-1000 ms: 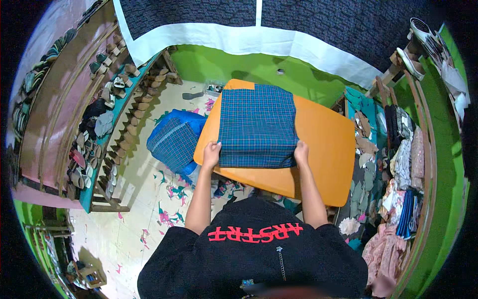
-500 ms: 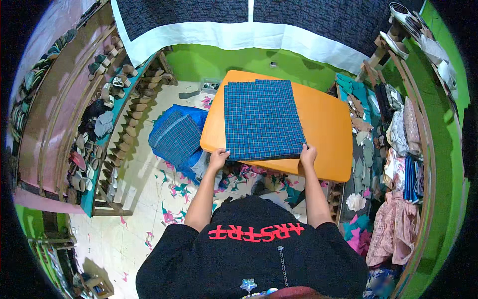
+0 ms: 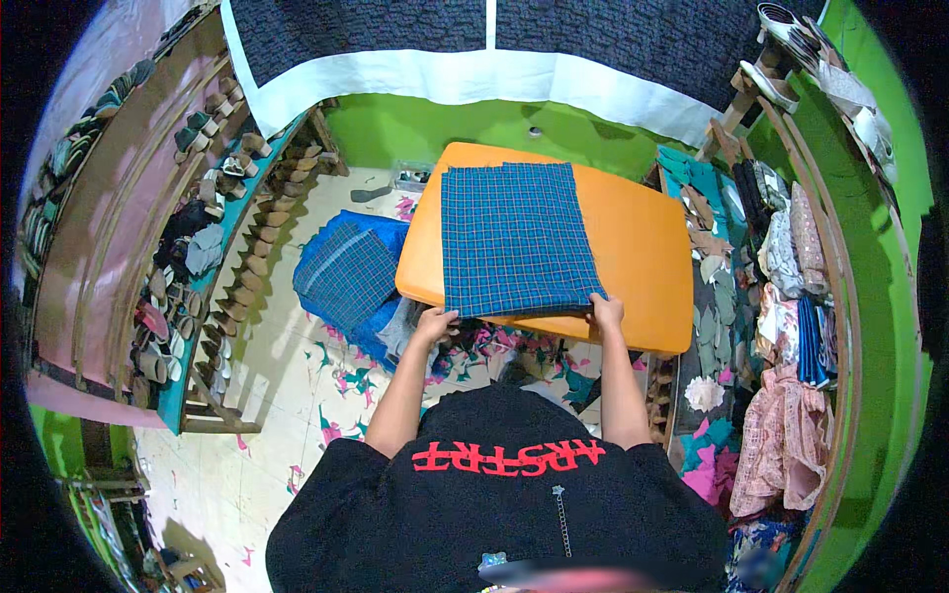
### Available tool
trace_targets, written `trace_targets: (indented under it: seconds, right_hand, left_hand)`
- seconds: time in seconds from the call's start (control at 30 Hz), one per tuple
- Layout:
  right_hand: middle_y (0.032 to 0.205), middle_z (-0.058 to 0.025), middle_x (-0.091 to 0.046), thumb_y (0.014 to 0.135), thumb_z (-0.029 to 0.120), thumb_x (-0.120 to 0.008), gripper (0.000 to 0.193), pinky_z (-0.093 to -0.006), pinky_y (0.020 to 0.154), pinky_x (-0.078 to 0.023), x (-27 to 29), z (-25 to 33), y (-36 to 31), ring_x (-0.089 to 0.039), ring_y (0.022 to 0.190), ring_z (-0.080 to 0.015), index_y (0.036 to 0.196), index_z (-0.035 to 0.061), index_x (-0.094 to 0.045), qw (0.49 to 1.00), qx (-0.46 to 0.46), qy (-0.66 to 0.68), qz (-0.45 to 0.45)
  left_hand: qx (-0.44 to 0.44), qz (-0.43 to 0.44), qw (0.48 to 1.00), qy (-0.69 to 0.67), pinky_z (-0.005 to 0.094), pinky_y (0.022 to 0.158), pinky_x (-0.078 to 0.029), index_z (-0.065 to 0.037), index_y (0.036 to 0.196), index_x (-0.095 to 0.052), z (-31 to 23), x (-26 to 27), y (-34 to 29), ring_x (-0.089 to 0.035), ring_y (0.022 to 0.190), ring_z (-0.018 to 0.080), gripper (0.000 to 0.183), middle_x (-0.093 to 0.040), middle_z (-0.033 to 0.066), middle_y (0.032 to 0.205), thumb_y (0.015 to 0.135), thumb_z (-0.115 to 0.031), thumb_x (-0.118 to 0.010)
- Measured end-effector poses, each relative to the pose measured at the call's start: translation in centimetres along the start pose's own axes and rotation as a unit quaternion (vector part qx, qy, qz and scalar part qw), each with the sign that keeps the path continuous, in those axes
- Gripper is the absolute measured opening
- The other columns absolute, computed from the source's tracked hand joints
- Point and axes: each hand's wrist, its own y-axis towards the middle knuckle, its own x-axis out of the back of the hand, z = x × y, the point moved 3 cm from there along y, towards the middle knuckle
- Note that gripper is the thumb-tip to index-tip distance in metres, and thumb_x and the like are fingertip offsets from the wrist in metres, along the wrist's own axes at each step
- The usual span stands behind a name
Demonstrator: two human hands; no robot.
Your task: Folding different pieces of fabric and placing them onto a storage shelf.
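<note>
We judge the handling of the checked cloth (image 3: 516,237) to be well along: it lies mostly flat on the orange worktop (image 3: 638,262), squared into a panel, with its lines running fairly straight. Our left hand (image 3: 435,324) has its grip closed on the near left corner, just past the worktop's edge, and our right hand (image 3: 606,313) pinches the near right corner over the orange surface. What we have not yet done is let go, so the near edge is not settled; the far edge shows a small step, perhaps where layers do not quite meet, and we cannot tell how many layers there are. Near the worktop's left end, a blue bundle (image 3: 389,231) sits on the floor with more checked fabric (image 3: 346,272) on it. Pink and green scraps (image 3: 336,427) litter the floor (image 3: 272,376), so footing there could be untidy. Beyond the bundle we have a shoe rack (image 3: 193,341) on the left, while hanging garments (image 3: 786,445) line the right. Close by the worktop's right side, grey pieces (image 3: 708,331) on another surface look likely to limit room there. A dark curtain (image 3: 376,25) hangs beyond the far end.
</note>
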Motion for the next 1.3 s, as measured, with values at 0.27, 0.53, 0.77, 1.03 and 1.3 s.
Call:
trace_targets:
  seconds: [0.27,0.53,0.77,1.03,1.3]
  right_hand:
    - [0.072,-0.0120,-0.056,0.069,-0.001,-0.056,0.017,-0.0285,0.036,-0.044,-0.7,-4.6,-1.5,-0.056,0.052,-0.0189,0.085,-0.0040,-0.051,0.995,-0.019,0.096,-0.027]
    - [0.083,-0.0156,-0.054,0.069,0.003,-0.057,0.050,-0.0310,0.044,-0.048,1.4,-0.6,-4.7,-0.058,0.066,-0.0210,0.113,0.0004,-0.032,0.982,-0.073,-0.023,0.172]
    - [0.078,-0.0124,-0.056,0.075,0.004,-0.055,0.046,-0.0307,0.044,-0.047,3.8,8.5,-5.4,-0.058,0.055,-0.0207,0.115,0.0070,-0.031,0.953,-0.022,0.089,0.288]
    - [0.102,-0.0099,-0.054,0.082,0.014,-0.051,0.050,-0.0280,0.058,-0.046,-3.5,15.3,6.3,-0.057,0.079,-0.0177,0.123,0.0083,-0.023,0.924,0.068,0.317,0.204]
    - [0.117,-0.0197,-0.042,0.071,0.011,-0.057,0.051,-0.0354,0.094,-0.030,-10.6,12.5,3.2,-0.040,0.109,-0.0324,0.116,-0.0017,-0.038,0.893,0.398,-0.145,0.149]
  left_hand:
    - [0.010,-0.075,0.991,-0.106,0.0232,0.045,-0.047,-0.002,0.077,-0.052,0.9,0.8,-1.2,-0.057,0.056,0.0158,0.010,-0.057,0.0072,0.070,0.075,-0.012,-0.056]
    - [0.058,0.037,0.979,-0.191,0.0229,0.048,-0.048,0.000,0.088,-0.052,-2.6,2.3,-4.1,-0.056,0.059,0.0173,0.018,-0.057,0.0102,0.082,0.073,-0.009,-0.056]
    - [0.017,0.076,0.956,-0.282,0.0402,0.069,-0.047,-0.006,0.099,-0.050,-9.4,2.6,-3.5,-0.054,0.081,0.0239,0.029,-0.052,0.0099,0.093,0.074,-0.016,-0.058]
    - [-0.171,0.035,0.920,-0.351,0.0557,0.092,-0.013,-0.014,0.117,-0.036,-19.8,-2.4,8.6,-0.038,0.111,0.0217,0.044,-0.043,0.0014,0.119,0.079,-0.031,-0.053]
    - [0.010,-0.453,0.887,-0.084,0.0330,0.084,-0.040,0.005,0.113,-0.044,-9.7,-6.2,9.5,-0.050,0.098,0.0263,0.060,-0.052,0.0172,0.107,0.065,-0.021,-0.068]
